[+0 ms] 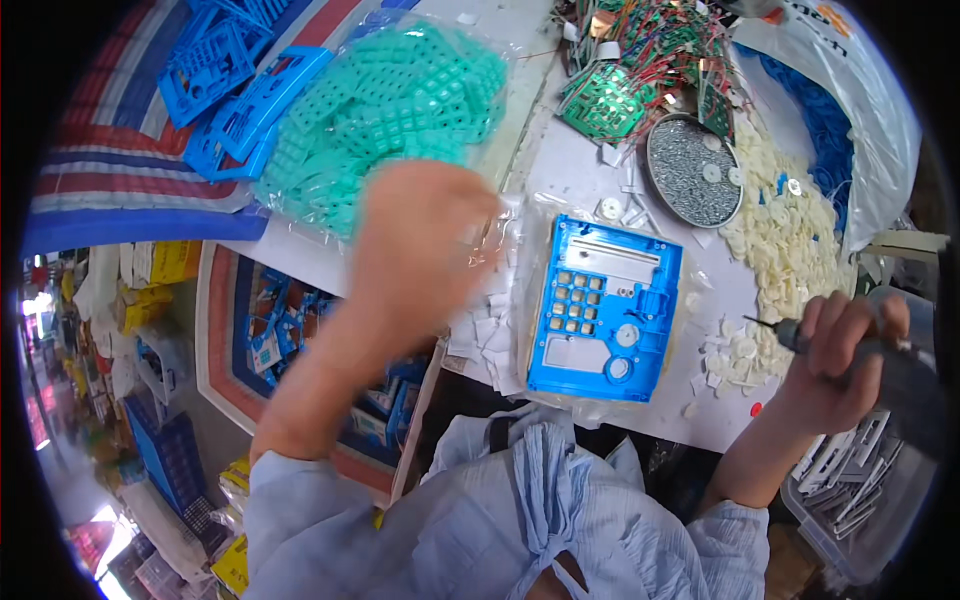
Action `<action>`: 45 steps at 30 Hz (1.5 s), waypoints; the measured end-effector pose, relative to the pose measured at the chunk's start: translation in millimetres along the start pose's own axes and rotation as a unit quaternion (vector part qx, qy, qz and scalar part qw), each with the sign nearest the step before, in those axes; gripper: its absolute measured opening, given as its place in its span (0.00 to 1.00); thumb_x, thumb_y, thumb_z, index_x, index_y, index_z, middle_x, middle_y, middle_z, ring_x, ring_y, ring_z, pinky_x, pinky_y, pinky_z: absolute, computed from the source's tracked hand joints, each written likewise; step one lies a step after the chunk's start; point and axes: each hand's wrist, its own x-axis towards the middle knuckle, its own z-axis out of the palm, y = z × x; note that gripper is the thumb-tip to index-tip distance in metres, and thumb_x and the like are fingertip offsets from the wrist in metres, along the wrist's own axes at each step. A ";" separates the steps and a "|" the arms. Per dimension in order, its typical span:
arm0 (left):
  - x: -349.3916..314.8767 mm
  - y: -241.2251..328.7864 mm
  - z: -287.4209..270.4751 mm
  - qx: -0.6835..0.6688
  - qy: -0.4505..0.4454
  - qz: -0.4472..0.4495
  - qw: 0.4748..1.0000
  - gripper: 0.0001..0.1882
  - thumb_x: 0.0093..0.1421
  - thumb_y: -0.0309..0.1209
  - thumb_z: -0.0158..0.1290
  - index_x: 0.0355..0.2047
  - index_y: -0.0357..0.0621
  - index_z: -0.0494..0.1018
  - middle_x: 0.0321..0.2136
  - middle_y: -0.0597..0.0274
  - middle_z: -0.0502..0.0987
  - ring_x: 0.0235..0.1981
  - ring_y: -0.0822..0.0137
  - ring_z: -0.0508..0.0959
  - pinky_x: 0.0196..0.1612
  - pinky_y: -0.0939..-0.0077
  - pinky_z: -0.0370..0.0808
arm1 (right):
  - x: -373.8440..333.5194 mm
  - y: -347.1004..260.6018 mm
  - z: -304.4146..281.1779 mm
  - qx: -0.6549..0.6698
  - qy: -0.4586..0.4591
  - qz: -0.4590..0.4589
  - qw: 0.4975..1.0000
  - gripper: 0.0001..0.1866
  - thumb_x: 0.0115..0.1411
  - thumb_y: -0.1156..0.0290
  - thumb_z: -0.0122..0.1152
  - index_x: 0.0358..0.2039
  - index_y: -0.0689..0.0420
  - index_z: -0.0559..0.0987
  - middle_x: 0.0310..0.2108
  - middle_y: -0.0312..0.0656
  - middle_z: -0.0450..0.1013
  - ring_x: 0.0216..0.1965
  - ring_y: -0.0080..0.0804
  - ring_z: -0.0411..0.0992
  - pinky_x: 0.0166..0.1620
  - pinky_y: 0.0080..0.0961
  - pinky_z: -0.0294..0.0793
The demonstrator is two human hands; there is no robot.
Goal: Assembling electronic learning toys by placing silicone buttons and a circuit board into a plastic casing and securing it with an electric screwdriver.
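Observation:
A blue plastic casing [652, 340], with a grid of square key holes and two round white parts, lies on clear plastic film on the white table in front of me. My left hand [425, 235] is in the air between this casing and a heap of teal rubber keypads [400, 95]. Motion blurs it, so its fingers and anything in them cannot be made out. At the right, my right hand [838, 355] is closed round an electric screwdriver [790, 333]. Its thin bit points left toward the casing, and the two are apart.
A round metal tray of small screws [690, 185] stands beyond the casing, near wired green circuit boards [610, 100]. Cream plastic parts [775, 240] are piled at the right. Blue frames [245, 110] lie far left. A lined bin [225, 335] sits below the table's left side.

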 end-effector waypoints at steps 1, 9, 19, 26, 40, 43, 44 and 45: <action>3.3 -23.7 -15.9 0.088 -0.005 -0.020 0.996 0.11 0.48 0.28 0.65 0.33 0.44 0.79 0.36 0.56 0.80 0.41 0.52 0.78 0.47 0.58 0.72 | 3.6 -2.0 -10.3 -0.009 0.018 0.001 1.000 0.25 0.66 0.64 0.58 0.60 0.57 0.65 0.23 0.31 0.62 0.24 0.23 0.60 0.36 0.29 0.64; -0.7 -36.6 -36.1 0.178 -0.159 -0.089 0.967 0.10 0.51 0.32 0.65 0.32 0.46 0.78 0.36 0.60 0.76 0.43 0.56 0.77 0.56 0.54 0.65 | 6.3 9.0 -35.5 -0.191 0.128 0.010 0.973 0.29 0.65 0.75 0.56 0.64 0.70 0.61 0.31 0.41 0.69 0.32 0.28 0.67 0.50 0.41 0.71; -20.6 -36.0 -31.1 -0.048 -0.002 -0.263 0.964 0.09 0.54 0.24 0.62 0.35 0.39 0.75 0.41 0.59 0.78 0.48 0.59 0.75 0.59 0.64 0.64 | -22.0 -28.2 -18.7 -0.382 0.257 -0.256 0.850 0.38 0.64 0.65 0.60 0.71 0.54 0.54 0.65 0.50 0.58 0.64 0.47 0.62 0.67 0.52 0.64; -8.8 -14.2 -31.6 0.163 -0.092 -0.106 0.977 0.12 0.58 0.23 0.59 0.44 0.41 0.77 0.40 0.63 0.78 0.46 0.65 0.76 0.57 0.72 0.68 | -59.7 -55.3 -24.3 -0.441 0.155 -0.349 0.812 0.19 0.65 0.74 0.55 0.57 0.51 0.70 0.57 0.47 0.67 0.61 0.48 0.65 0.62 0.57 0.67; -61.9 71.2 21.5 -0.299 -0.022 0.001 0.954 0.16 0.47 0.17 0.62 0.36 0.47 0.79 0.41 0.57 0.75 0.43 0.53 0.79 0.47 0.53 0.78 | -56.2 37.7 78.4 -0.239 -0.261 0.111 0.929 0.32 0.45 0.74 0.76 0.52 0.58 0.73 0.52 0.49 0.72 0.50 0.51 0.73 0.51 0.39 0.74; -72.5 77.0 37.4 -0.336 0.011 -0.004 0.942 0.16 0.45 0.18 0.64 0.35 0.49 0.80 0.43 0.58 0.74 0.46 0.52 0.77 0.49 0.53 0.76 | -70.6 43.5 81.7 -0.224 -0.251 0.093 0.937 0.29 0.44 0.77 0.75 0.48 0.57 0.73 0.49 0.48 0.73 0.46 0.49 0.75 0.46 0.36 0.77; -78.6 79.7 42.8 -0.356 0.025 -0.018 0.934 0.16 0.45 0.18 0.65 0.34 0.49 0.80 0.44 0.58 0.74 0.47 0.52 0.76 0.50 0.53 0.76 | -74.5 45.4 81.8 -0.225 -0.247 0.083 0.939 0.29 0.43 0.78 0.74 0.47 0.57 0.73 0.48 0.47 0.73 0.45 0.48 0.75 0.44 0.35 0.77; -82.2 81.3 44.8 -0.375 0.038 -0.032 0.926 0.16 0.44 0.19 0.66 0.34 0.50 0.80 0.44 0.58 0.74 0.48 0.52 0.75 0.50 0.54 0.75 | -76.4 45.9 82.1 -0.226 -0.243 0.074 0.940 0.29 0.42 0.79 0.74 0.46 0.56 0.73 0.47 0.46 0.74 0.44 0.47 0.75 0.43 0.35 0.77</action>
